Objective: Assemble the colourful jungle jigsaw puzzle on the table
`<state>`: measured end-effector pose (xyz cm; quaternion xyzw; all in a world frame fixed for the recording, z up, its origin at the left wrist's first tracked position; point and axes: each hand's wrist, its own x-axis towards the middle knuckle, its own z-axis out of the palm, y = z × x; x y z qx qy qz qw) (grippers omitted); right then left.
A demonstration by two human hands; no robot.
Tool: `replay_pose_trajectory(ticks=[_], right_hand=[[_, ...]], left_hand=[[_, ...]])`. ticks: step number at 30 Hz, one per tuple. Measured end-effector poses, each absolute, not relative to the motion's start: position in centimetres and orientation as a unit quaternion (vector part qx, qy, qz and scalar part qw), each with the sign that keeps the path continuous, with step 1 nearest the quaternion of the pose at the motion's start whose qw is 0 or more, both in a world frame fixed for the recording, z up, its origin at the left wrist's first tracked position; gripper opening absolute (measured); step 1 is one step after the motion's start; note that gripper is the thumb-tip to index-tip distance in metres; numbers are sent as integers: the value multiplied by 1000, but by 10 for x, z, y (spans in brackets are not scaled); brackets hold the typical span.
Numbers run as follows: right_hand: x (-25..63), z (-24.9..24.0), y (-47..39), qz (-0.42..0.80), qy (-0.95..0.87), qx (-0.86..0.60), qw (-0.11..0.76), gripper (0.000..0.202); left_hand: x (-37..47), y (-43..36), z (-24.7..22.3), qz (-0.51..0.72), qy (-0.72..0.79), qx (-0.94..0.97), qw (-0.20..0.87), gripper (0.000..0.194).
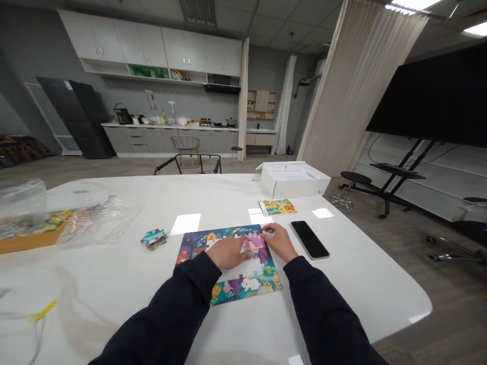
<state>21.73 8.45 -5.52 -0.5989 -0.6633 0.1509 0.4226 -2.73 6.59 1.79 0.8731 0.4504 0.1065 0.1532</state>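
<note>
Puzzle board (pixel 243 284), a flat glossy rectangle printed with bright cartoon animals, lay near the front edge of the white table (pixel 114 284), slightly right of its middle. From the head camera, the left hand (pixel 227 252) lay flat on the board's upper middle, fingers stretched out and loosely open, pressing down rather than gripping. The right hand (pixel 279 240) rested at the board's upper right corner, fingers curled lightly, the fingertips touching its edge; whether it pinched a piece I could not tell. Both arms wore dark, soft sleeves.

Just beside the right hand, a slim black phone (pixel 309 239) lay face up, its screen smooth and reflective. Beyond it sat a small printed picture card (pixel 279 207), and further back, near the far right edge, an open white cardboard box (pixel 294 181). Left of the board, a little heap of loose puzzle pieces (pixel 154 238) sat apart. Crinkled clear plastic wrap (pixel 97 220) was spread toward the left edge.
</note>
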Motion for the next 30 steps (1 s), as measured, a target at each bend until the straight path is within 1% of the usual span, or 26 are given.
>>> replay_pose_trajectory(ticks=[3,6,9,11,13,18,21,24,30], right_hand=[[217,-54,84,142,-664,-601,422,13],[217,-51,84,139,-669,-599,418,16],[217,-50,84,141,-673,-596,414,19],[219,-50,83,139,-674,-595,415,23],[221,-52,84,138,-672,-595,419,30],[232,-60,91,153,-663,-618,394,41],[240,-66,96,153,-661,-629,379,45],[247,-72,101,149,-653,-641,374,48],[250,-76,104,150,-648,-648,372,49]], left_hand=[[-67,83,31,150,482,851,142,36],[-135,96,30,206,540,810,103,27],[-210,100,9,308,634,709,5,22],[-249,98,-8,336,656,675,-18,20],[-272,95,-21,348,664,661,-13,23],[-277,91,-28,298,672,678,-7,41],[-271,91,-29,295,691,660,-2,39],[-271,91,-32,319,686,654,12,37],[-269,90,-26,383,652,653,47,46]])
